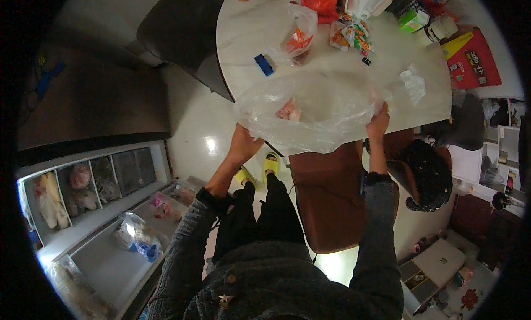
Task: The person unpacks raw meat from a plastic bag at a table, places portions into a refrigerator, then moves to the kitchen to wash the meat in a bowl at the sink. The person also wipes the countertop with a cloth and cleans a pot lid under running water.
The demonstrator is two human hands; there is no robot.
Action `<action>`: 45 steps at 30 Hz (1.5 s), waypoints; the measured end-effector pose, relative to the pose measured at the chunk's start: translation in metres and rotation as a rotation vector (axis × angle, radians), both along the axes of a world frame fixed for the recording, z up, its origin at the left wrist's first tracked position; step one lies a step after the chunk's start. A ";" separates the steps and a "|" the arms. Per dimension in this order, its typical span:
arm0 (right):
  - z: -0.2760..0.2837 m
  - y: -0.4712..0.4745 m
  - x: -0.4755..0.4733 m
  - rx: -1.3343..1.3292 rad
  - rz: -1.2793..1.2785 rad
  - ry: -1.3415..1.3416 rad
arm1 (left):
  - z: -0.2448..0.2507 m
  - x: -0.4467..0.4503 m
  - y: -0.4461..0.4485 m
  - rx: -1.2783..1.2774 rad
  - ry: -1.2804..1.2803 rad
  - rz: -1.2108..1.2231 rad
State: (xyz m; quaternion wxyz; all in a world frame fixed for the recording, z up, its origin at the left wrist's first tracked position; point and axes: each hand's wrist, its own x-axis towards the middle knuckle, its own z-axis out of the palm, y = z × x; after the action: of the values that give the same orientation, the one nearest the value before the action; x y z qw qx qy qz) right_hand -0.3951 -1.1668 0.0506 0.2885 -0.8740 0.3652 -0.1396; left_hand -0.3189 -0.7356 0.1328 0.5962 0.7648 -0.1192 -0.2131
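Note:
A large clear plastic bag (323, 129) is spread wide at the near edge of the round marble-patterned table (244, 33). A pale pink piece, apparently raw meat (289, 110), lies in or under the film, left of the bag's middle. My left hand (247, 142) grips the bag's left near edge, its fingertips partly hidden. At the bag's right end, my right hand (378, 120) pinches the film. Beyond the bag are a dark blue object (264, 65) and a smaller clear bag with orange-red contents (299, 42).
An open fridge with a drawer (99, 253) holding bagged food stands at the lower left. A brown chair (327, 199) is by my right arm, and a dark chair (182, 29) at the table's left. Snack packets (352, 33) and a crumpled tissue (413, 83) lie on the table.

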 end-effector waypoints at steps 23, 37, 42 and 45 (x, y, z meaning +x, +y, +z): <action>0.107 0.183 0.030 0.903 0.373 -0.097 | -0.027 0.023 -0.097 0.631 -0.449 -0.528; 0.182 0.206 0.036 0.338 0.907 -0.476 | 0.023 0.036 -0.019 -1.064 0.497 0.304; 0.166 0.298 0.025 2.178 -0.005 -0.064 | 0.076 0.011 0.066 -1.314 0.651 0.245; 0.178 0.354 0.019 2.135 0.392 0.020 | 0.091 -0.011 0.109 -1.381 0.636 0.307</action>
State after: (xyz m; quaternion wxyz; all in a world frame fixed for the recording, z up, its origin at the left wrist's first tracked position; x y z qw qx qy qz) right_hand -0.3765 -0.8125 0.2285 0.9143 -0.2160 0.1547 0.3058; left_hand -0.3295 -0.6265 0.2243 0.9662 0.1296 0.0592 -0.2150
